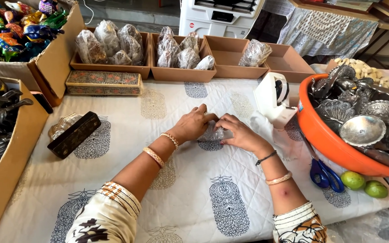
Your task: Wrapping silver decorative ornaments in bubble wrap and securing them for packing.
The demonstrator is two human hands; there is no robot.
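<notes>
Near the surface's middle, we see our left hand point(193, 124) and right hand point(241, 134) closed together around a small plastic-wrapped bundle point(212, 133). Toward the right edge stand a white tape dispenser point(273, 100) and an orange basin point(327, 139); cardboard trays point(183, 73) line the far edge.

You're at a handicraft packing bench, a small workshop or shop backroom. A block-printed quilted cloth point(190, 180) covers the table. 4 cardboard trays point(183, 72) hold plastic-wrapped pieces, an orange tub point(325, 139) is heaped with silver metalware, painted figurines point(19, 27) fill a carton, with a tape dispenser point(273, 99) and scissors point(325, 175) nearby.
</notes>
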